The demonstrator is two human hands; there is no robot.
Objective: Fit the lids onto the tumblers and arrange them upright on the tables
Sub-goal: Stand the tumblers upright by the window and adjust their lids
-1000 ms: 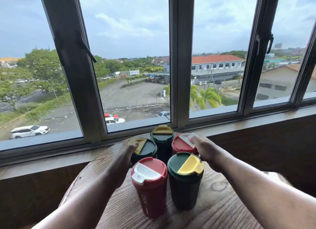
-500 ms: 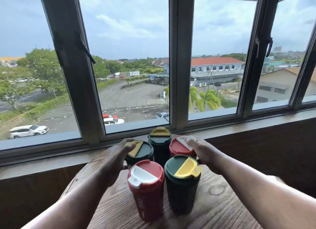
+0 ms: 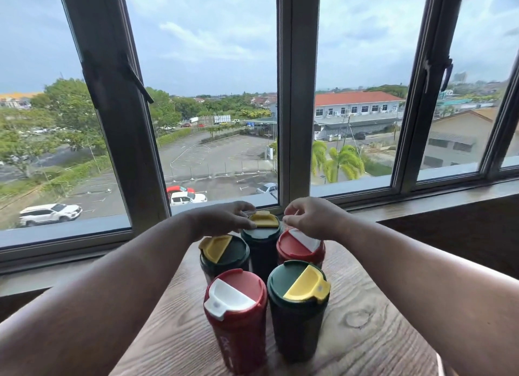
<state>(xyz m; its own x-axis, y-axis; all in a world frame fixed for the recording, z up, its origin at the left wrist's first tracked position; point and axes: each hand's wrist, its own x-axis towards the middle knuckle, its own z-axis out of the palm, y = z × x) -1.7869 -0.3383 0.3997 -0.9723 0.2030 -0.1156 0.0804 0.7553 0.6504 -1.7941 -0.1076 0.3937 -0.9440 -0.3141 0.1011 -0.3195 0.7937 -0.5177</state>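
1. Five lidded tumblers stood upright in a tight cluster on the wooden table point(image 3: 365, 333), near its far edge by the window.
2. The front pair were the red tumbler point(image 3: 237, 319), with a white flap on its lid, and just to its right the near green tumbler point(image 3: 298, 311), with a yellow flap; the two were almost touching.
3. Behind them stood the left green tumbler point(image 3: 224, 256), the far green tumbler point(image 3: 262, 238) at the back centre, and the back red tumbler point(image 3: 300, 249) on the right.
4. The left hand point(image 3: 222, 220) lay over the far green tumbler's lid from the left, fingers curled loosely, the fingertips point(image 3: 247, 224) at the yellow flap.
5. The right hand point(image 3: 311, 218) hovered beside that lid on the right, fingers bent in a loose pinch; whether they touched the lid or the back red tumbler below was hard to tell.
6. Bare wood lay open to the right of the cluster and in front of it; both forearms crossed the near corners.
7. The table butted close to a wooden sill point(image 3: 421, 204) under a dark-framed window point(image 3: 297, 95), leaving little room behind the cluster.
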